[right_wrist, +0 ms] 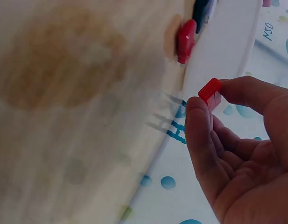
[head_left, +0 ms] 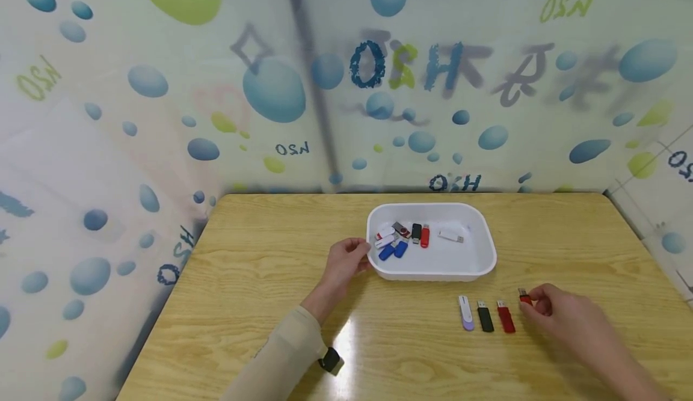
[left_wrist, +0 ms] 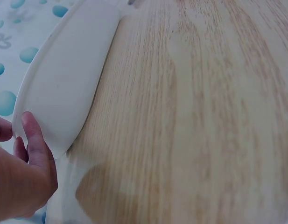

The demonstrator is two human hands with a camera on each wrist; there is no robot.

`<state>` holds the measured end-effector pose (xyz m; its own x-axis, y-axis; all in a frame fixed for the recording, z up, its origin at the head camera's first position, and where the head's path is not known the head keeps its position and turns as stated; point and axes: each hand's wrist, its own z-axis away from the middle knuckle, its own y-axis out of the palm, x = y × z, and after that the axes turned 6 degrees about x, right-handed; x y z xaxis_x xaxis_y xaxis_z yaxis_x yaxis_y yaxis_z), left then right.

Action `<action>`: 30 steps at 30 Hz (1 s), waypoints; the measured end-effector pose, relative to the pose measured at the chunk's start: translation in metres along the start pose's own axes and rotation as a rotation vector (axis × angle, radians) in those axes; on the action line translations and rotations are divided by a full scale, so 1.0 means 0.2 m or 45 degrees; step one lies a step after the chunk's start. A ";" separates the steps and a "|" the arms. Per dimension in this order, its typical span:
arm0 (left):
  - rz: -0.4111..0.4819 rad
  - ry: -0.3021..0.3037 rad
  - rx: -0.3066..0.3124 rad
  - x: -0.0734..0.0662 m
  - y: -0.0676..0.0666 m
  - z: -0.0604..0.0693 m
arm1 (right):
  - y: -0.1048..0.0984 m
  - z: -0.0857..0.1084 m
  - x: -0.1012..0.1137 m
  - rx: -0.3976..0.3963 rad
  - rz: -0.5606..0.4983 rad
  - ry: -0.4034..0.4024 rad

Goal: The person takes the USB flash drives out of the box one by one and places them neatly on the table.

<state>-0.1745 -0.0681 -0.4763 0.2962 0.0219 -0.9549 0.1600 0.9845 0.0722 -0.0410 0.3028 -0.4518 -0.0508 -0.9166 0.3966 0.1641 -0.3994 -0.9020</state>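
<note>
My left hand (head_left: 345, 261) grips the left end of a white plastic tray (head_left: 433, 276), its fingers at the rim and outer wall. At the right, my right hand (head_left: 568, 315) pinches a red and black USB stick (head_left: 524, 296) between thumb and forefinger, metal plug pointing away. The right wrist view shows its red end (right_wrist: 210, 92) between the fingertips. Left of it, a white and lilac USB stick (head_left: 466, 313), a black one (head_left: 485, 317) and a dark red one (head_left: 506, 317) lie in a row before the tray, plugs away from me.
Inside the tray lie several more USB sticks, among them a red one (head_left: 425, 237), a white one (head_left: 449, 235) and a blue one (head_left: 400, 249). The wooden table (head_left: 260, 257) ends at a patterned curtain (head_left: 335, 124) behind. A small black device (head_left: 329, 359) sits at my left sleeve.
</note>
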 end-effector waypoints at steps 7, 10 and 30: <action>-0.002 -0.004 0.002 0.01 0.00 0.00 | 0.05 0.02 -0.02 0.066 -0.007 0.082; -0.004 -0.008 0.006 0.01 0.00 -0.01 | 0.06 0.02 -0.03 0.062 -0.008 0.083; 0.002 -0.011 -0.007 0.01 0.00 -0.01 | 0.10 0.01 -0.01 0.081 0.038 0.074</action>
<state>-0.1756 -0.0681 -0.4780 0.3047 0.0217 -0.9522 0.1547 0.9853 0.0719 -0.0359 0.2967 -0.4713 -0.1018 -0.9285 0.3571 0.2290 -0.3712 -0.8999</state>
